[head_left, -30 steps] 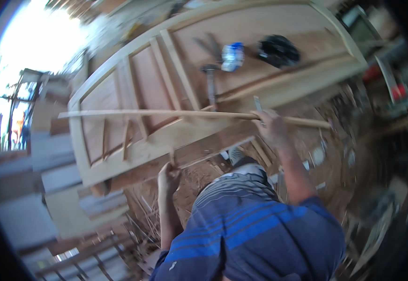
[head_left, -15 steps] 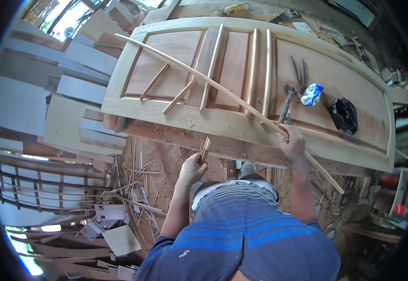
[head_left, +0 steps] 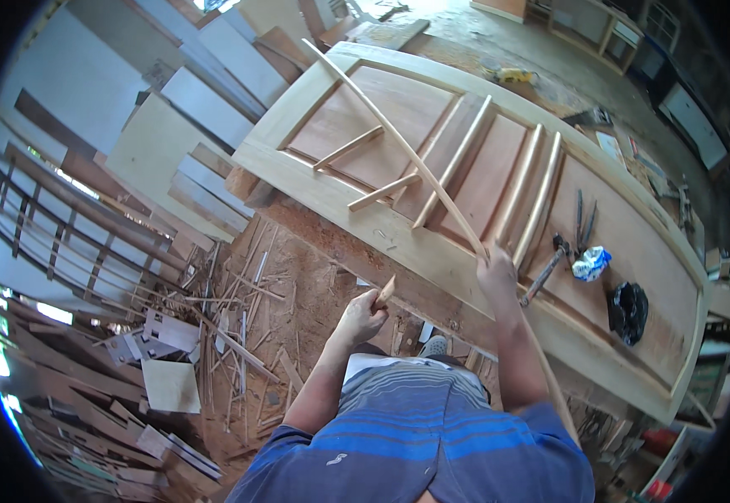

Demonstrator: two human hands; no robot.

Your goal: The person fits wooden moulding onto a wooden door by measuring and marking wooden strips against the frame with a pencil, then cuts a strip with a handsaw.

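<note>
My left hand [head_left: 360,319] is closed round a short piece of wood [head_left: 387,292] in front of the bench's near edge. Over the panelled wooden door [head_left: 390,243], my right hand [head_left: 496,273] grips a long thin wooden strip [head_left: 400,149]. That strip slants across the door from its far left corner and runs back past my right forearm. Two short strips [head_left: 349,149] lie on the left panels, and several longer mouldings [head_left: 457,159] lie across the middle. Just right of my right hand rests a hammer [head_left: 544,277], with pincers [head_left: 584,225] behind it.
A blue-and-white packet [head_left: 591,263] and a black plastic bag [head_left: 627,313] lie on the door's right panel. A yellow power tool [head_left: 516,75] and a handsaw [head_left: 589,117] sit beyond it. Wood offcuts [head_left: 243,348] litter the floor at left; boards [head_left: 172,159] lean behind.
My view has turned, so the door now appears more slanted. My right hand has shifted along the long strip, away from the hammer. My left hand still holds the short piece.
</note>
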